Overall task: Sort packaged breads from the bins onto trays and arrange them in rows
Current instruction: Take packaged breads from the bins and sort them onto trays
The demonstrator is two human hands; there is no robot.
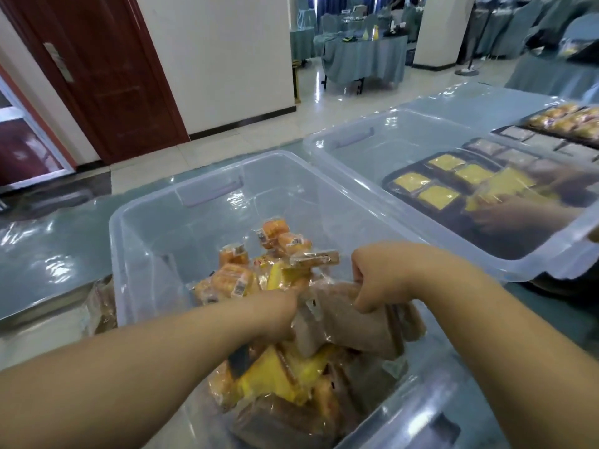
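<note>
Reaching into the clear bin (136, 202) on the worktop (48, 254), left hand (275, 315) and right hand (379, 280) both have fingers clamped on brown packaged breads (356, 332) atop orange and yellow packs (227, 280); the bin's far half lies open. A second bin (389, 140) stands before the tray (390, 187) rightward.
</note>
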